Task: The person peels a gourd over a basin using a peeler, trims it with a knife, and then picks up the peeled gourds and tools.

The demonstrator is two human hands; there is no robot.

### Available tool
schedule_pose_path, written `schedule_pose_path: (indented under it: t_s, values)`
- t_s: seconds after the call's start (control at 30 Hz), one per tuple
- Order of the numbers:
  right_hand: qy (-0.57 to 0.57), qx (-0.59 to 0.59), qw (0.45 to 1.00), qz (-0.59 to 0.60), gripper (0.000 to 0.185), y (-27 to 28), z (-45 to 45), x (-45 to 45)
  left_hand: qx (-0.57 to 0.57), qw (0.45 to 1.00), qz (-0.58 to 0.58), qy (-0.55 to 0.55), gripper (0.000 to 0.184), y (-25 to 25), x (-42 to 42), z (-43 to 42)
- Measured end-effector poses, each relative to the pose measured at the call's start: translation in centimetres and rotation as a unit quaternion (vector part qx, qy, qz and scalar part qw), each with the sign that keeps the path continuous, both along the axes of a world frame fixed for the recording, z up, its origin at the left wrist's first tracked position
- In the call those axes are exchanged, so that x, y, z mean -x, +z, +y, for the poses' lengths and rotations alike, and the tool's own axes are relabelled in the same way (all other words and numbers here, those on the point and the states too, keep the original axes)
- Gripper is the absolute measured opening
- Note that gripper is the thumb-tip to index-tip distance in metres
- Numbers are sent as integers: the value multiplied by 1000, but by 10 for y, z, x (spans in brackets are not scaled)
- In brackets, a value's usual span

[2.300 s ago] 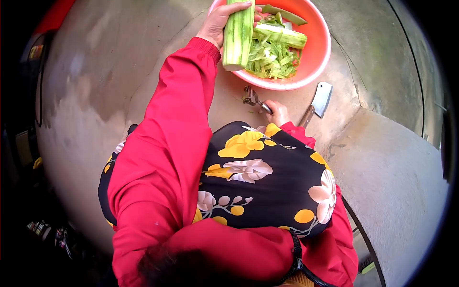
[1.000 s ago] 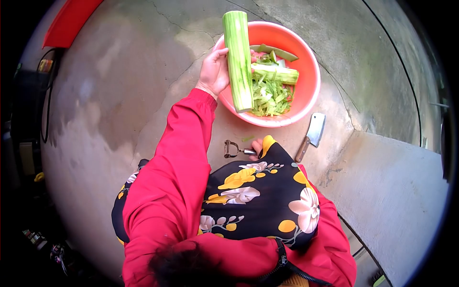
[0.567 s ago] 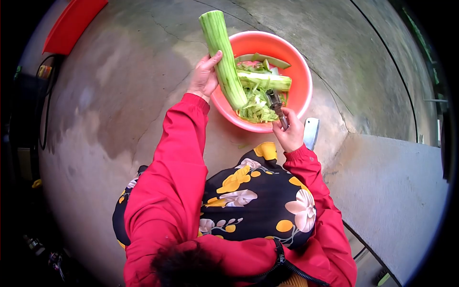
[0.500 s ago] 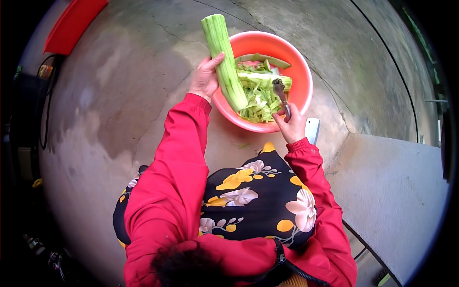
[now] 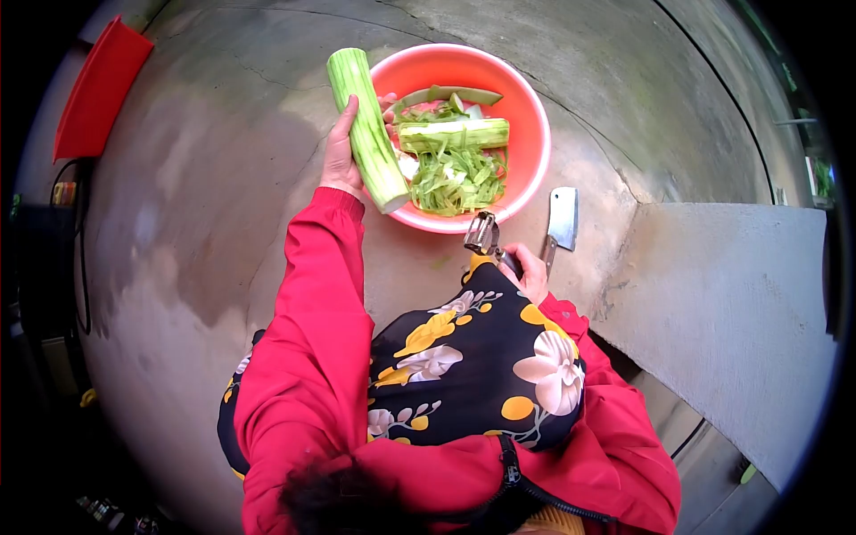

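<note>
My left hand is wrapped round a long pale-green peeled gourd, holding it tilted over the left rim of a pink-orange basin. In my right hand is a peeler, its metal head just off the basin's front rim, near my knee. Inside the basin lie a second peeled piece of gourd, a heap of thin green peelings and a curved strip of rind along the back.
A cleaver lies on the concrete floor right of the basin. Beyond it is a raised concrete slab. A red plastic object stands at the far left, with a black cable below it. Floral cloth covers my lap.
My right hand has drawn the peeler back from over the basin towards my knee. The gourd in my left hand has shifted left and down in view, uncovering more peelings. The cleaver now shows fully.
</note>
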State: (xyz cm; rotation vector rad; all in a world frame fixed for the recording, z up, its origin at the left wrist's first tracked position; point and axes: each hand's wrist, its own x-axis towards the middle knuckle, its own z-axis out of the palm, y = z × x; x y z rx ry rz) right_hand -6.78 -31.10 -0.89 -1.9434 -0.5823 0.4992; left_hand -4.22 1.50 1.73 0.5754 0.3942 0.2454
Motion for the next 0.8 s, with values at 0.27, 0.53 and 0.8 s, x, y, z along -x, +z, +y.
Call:
schedule_pose_path:
  t_s: [0.27,0.53,0.8]
  values:
    - [-37,150,988,7,18,-59,-46,26,32,998,47,10,41,2,-1,-10]
    - [-12,268,962,-47,19,-88,-36,14,19,999,15,-44,52,1,-1,-12]
    - [-112,21,979,-171,7,-5,14,-51,19,999,22,-43,53,4,0,-13]
